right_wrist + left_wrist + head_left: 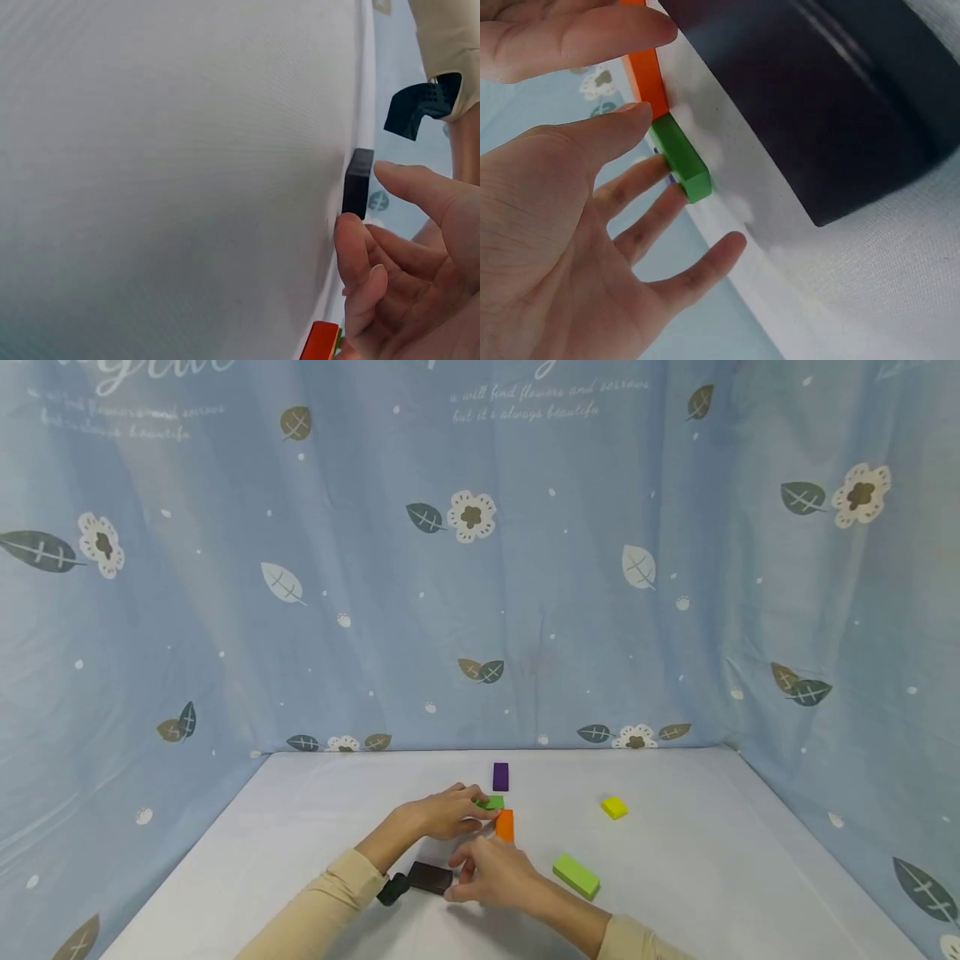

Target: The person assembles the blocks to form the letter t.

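My left hand reaches over a green block, its fingers spread and fairly straight. In the left wrist view, two fingertips meet the far side of that green block, while the thumb lies near where it meets an orange block. The orange block and the green one touch at a corner. My right hand is at the right end of a black block. In the right wrist view, thumb and forefinger stand apart around one end of the black block, without a clear grip.
Beyond the hands lies a purple block. To the right are a yellow block and a lime-green block. A black wrist strap shows at the left sleeve. A blue patterned curtain surrounds the white table.
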{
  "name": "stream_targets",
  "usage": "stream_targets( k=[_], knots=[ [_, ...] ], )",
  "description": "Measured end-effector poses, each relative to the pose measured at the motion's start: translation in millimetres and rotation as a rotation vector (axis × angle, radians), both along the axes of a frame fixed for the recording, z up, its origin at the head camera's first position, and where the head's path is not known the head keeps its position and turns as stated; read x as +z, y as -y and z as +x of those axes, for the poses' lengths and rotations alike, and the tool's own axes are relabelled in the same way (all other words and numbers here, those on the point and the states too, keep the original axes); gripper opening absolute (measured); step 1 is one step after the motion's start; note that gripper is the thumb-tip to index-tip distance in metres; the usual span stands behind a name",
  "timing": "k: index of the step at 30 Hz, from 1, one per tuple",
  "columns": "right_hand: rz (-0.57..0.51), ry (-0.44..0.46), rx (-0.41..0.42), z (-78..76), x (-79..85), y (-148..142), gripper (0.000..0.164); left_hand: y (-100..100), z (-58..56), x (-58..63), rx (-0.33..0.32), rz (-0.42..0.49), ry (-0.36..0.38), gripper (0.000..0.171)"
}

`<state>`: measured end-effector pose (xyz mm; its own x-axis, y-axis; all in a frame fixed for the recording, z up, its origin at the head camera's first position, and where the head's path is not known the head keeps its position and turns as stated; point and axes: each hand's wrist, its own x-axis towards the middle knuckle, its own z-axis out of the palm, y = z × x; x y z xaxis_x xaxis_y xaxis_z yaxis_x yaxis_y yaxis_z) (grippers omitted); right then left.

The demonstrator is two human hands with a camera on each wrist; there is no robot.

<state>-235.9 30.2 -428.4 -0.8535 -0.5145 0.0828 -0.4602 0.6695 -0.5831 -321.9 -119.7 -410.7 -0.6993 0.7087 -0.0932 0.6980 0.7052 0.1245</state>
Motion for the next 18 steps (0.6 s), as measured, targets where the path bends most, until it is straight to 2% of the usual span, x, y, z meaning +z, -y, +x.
stream_targets(
  k=[18],
  knots=[
    [0.013,0.006,-0.013,-5.5,-4.1,3.3,0.026,-0.4,-1.9,-2.6,-0.001,0.000,0.001,0.038]
  ],
)
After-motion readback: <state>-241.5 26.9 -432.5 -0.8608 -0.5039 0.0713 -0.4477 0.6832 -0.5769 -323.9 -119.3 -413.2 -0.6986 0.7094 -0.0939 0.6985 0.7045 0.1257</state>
